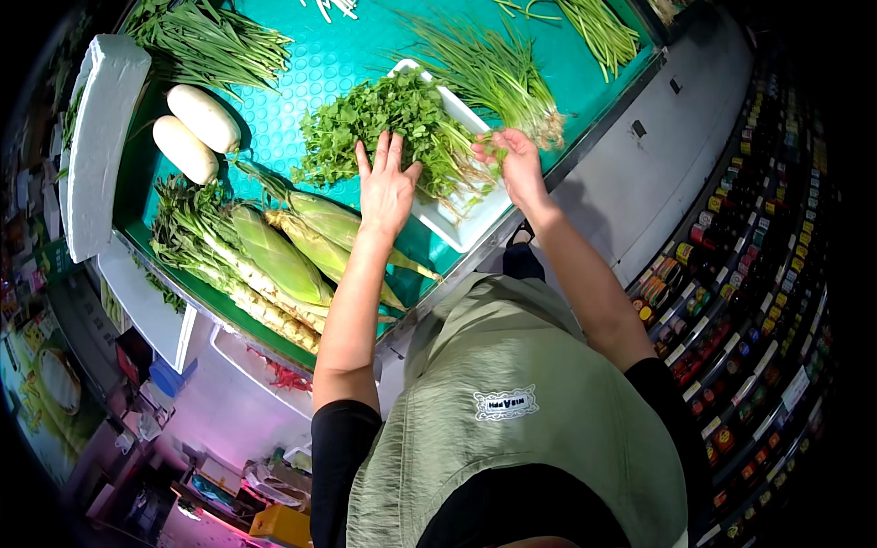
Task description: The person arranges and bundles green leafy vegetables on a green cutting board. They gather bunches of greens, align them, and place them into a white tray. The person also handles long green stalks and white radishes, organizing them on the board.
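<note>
Leafy green herbs with pale roots, resembling cilantro (384,103), lie in and over the side of a white plastic tray (469,229). My left hand (387,185) rests on the leaves with its fingers spread, holding nothing. At the root end, over the tray's right edge, my right hand (514,161) pinches a small green sprig (492,145) between thumb and fingers. Scallions (507,82) with roots lie just beyond the tray. Ears of corn in husks (281,253) are to the left of my left forearm.
The green-lined stall has a metal rim (582,154). On it lie white radishes (202,120), long-rooted leafy stalks (226,274), flat green leaves (219,44) and green stems (603,34). A foam box (106,147) stands at the left corner. Shelves of jars (740,274) stand at right.
</note>
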The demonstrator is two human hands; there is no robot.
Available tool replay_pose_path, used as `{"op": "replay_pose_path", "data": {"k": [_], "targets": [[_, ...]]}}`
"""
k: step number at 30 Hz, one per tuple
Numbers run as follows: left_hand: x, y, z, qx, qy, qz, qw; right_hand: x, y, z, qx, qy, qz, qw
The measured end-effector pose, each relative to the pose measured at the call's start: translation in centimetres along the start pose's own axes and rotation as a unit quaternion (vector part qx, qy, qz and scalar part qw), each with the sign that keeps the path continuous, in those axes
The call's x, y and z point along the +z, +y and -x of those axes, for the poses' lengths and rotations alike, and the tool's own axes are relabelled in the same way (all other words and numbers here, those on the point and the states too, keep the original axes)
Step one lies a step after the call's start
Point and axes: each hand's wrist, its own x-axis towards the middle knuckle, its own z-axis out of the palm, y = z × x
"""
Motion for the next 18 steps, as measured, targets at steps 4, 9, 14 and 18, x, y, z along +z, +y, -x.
{"op": "replay_pose_path", "data": {"k": [4, 9, 14, 18], "targets": [[-1.1, 1.5, -0.6, 0.008, 0.032, 0.028, 0.999, -0.1, -1.7, 0.9, 0.082, -0.008, -0.093, 0.992], [-0.5, 4.2, -4.0, 0.072, 0.068, 0.079, 0.992, -1.7, -1.6, 1.1, 0.103, -0.117, -0.158, 0.975], [3.8, 2.7, -6.2, 0.085, -0.020, 0.091, 0.992, -1.3, -2.3, 3.4, 0.074, -0.112, -0.010, 0.991], [4.3, 1.9, -5.9, 0.084, 0.027, 0.082, 0.993, -4.3, -3.4, 6.4, 0.083, -0.090, 0.050, 0.991]]}}
